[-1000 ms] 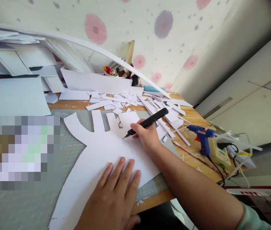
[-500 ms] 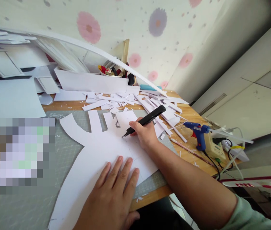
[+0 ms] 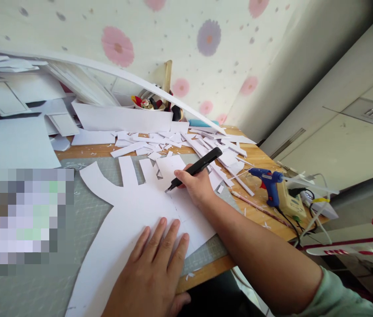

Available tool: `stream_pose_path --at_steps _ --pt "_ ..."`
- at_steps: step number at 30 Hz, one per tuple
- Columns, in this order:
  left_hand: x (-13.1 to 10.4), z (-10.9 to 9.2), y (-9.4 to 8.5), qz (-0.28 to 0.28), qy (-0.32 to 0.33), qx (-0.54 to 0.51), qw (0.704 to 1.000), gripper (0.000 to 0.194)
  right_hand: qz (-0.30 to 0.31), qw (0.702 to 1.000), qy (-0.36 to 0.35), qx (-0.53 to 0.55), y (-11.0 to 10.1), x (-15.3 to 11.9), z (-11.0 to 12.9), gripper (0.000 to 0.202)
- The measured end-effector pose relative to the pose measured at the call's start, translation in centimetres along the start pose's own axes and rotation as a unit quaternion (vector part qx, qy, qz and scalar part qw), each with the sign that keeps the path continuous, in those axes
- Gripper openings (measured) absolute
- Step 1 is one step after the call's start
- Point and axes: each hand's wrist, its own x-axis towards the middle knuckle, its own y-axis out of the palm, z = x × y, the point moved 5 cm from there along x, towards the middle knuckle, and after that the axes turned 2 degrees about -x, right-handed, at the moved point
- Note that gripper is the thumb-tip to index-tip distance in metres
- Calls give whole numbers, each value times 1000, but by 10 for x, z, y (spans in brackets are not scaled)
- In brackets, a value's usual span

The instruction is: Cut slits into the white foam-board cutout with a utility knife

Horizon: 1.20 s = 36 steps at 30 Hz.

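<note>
My right hand (image 3: 197,184) grips a black utility knife (image 3: 197,166), its tip touching or just over a white foam board (image 3: 107,251). Slots and curved edges are cut into the board, leaving strips that stick out at its far side, and faint dark marks run across it near the blade. My left hand (image 3: 155,259) lies flat on the near part of the board with its fingers spread. Under the board is a grey-green cutting mat (image 3: 50,290) with grid lines.
White offcuts (image 3: 160,141) litter the wooden table (image 3: 219,266) behind the mat. A blue glue gun (image 3: 270,182) stands at the right by a power strip (image 3: 290,202) with cables. A long white strip (image 3: 116,72) arches across the back. A blurred patch covers the left side.
The view has shifted slightly, so everything sits a little lower and further left. Both hands keep nearly the same place on the board, with the knife still held.
</note>
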Motion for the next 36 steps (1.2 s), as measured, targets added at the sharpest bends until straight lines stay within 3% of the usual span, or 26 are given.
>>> stream_pose_path --at_steps 16,21,26,36 --pt "3 0 -3 -5 11 6 1000 79 -27 998 29 41 -1 0 2 28" --pt "5 0 -6 -7 9 7 1000 76 -60 991 40 116 -2 -2 4 30" --pt "5 -2 -8 -6 10 12 1000 77 -1 997 21 80 9 -6 8 31" --pt "5 -1 -6 -10 8 11 1000 86 -9 998 12 59 9 -5 4 31"
